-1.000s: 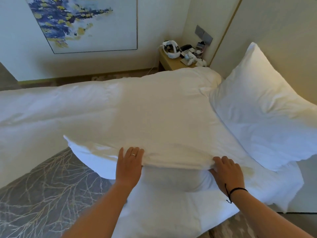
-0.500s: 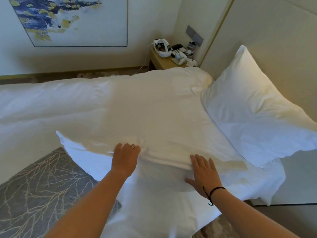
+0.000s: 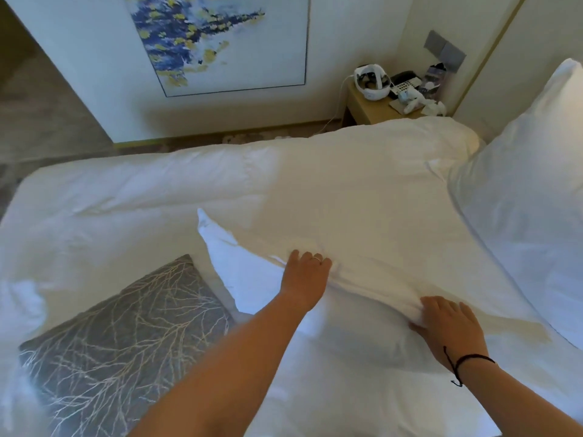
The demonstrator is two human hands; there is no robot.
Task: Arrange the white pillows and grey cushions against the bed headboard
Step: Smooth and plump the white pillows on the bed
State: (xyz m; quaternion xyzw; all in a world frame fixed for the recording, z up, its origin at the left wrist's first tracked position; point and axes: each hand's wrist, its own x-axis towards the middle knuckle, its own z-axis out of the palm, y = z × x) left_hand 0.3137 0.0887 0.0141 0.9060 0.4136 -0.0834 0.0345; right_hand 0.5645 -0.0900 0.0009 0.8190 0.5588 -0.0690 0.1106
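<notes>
A white pillow (image 3: 252, 279) lies flat across the white duvet (image 3: 142, 197) in front of me. My left hand (image 3: 307, 279) has its fingers curled into the bunched fabric along the pillow's near edge. My right hand (image 3: 448, 329) pinches the same edge further right. A second white pillow (image 3: 520, 231) leans against the pale headboard (image 3: 549, 42) at the right. A grey cushion (image 3: 120, 342) with a branch pattern lies on the bed at lower left, touching the flat pillow's corner.
A wooden nightstand (image 3: 375, 113) with a white headset (image 3: 370, 82), a phone and small items stands in the far corner. A framed blue and yellow painting (image 3: 217, 42) leans on the far wall. Floor shows at the far left.
Both hands went from lying flat on the pillow's near edge to gripping it, and the fabric now bunches. My right hand shifted right along the edge. The view swung left.
</notes>
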